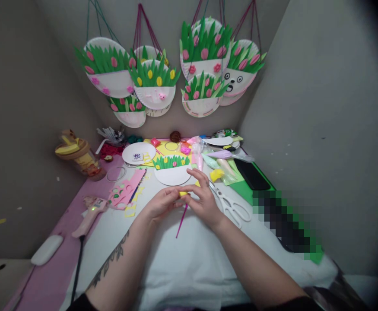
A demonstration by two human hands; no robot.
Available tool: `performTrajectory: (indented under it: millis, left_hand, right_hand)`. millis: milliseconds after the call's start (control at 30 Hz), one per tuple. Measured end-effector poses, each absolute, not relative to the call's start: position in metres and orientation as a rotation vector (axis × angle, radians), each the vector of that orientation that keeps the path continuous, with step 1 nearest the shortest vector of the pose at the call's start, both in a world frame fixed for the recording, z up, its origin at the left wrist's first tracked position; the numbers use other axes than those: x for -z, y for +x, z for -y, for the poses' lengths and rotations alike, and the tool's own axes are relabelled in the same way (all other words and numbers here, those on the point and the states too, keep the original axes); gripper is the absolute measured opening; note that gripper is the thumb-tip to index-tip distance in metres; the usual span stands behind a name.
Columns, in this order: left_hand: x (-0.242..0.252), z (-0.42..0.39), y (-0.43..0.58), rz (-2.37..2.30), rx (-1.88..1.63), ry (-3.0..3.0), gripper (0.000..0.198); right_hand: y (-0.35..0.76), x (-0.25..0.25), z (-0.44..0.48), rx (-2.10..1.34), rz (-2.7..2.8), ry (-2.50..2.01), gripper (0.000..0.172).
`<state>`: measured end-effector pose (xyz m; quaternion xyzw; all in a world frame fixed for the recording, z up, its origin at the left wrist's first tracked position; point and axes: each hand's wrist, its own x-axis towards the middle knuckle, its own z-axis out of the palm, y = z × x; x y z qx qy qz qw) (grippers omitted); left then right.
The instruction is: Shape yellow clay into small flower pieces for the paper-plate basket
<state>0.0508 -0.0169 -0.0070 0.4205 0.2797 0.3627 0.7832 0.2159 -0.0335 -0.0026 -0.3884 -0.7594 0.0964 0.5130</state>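
A small yellow piece [182, 194], clay by its look, is pinched between the fingertips of both hands above the white cloth. My left hand [166, 202] holds it from the left with fingers closed together. My right hand [204, 202] grips it from the other side, thumb and index finger on it and the other fingers curved. Just below the fingers lies a thin purple stick [181, 222]; its upper end is hidden by the hands. Beyond them sits a cut paper plate [172, 177] with green paper grass and pink and yellow tulips. A yellow lump [216, 175] rests farther right.
White scissors [230, 205] lie to the right, near a black phone [252, 173]. On the left are a pink glue gun [90, 216], pink paper scraps [125, 190] and a decorated cup [85, 157]. Several paper-plate baskets [154, 97] hang at the back.
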Motion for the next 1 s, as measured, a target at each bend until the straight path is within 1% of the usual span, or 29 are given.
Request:
performTrajectory:
  millis: [200, 433, 567, 767, 900, 1000]
  left_hand:
    - [0.0092, 0.0156, 0.0494, -0.656, -0.792, 0.914, 0.037]
    - [0.0085, 0.0164, 0.0502, -0.643, -0.778, 0.925, 0.037]
    - [0.0068, 0.0168, 0.0509, -0.636, -0.791, 0.921, 0.044]
    - [0.0070, 0.0168, 0.0510, -0.650, -0.800, 0.924, 0.035]
    - [0.0089, 0.0161, 0.0508, -0.644, -0.808, 0.918, 0.041]
    - [0.0098, 0.0157, 0.0506, -0.646, -0.776, 0.912, 0.040]
  right_hand:
    - [0.2167, 0.0049, 0.0328, -0.187, 1.853, -0.947, 0.018]
    - [0.2167, 0.0025, 0.0334, -0.190, 1.844, -0.955, 0.015]
    - [0.2160, 0.0031, 0.0327, -0.184, 1.847, -0.918, 0.016]
    - [0.2158, 0.0025, 0.0340, -0.214, 1.841, -0.937, 0.016]
    - [0.2150, 0.0025, 0.0339, -0.194, 1.832, -0.930, 0.017]
    - [0.2152, 0.0026, 0.0333, -0.217, 1.821, -0.941, 0.016]
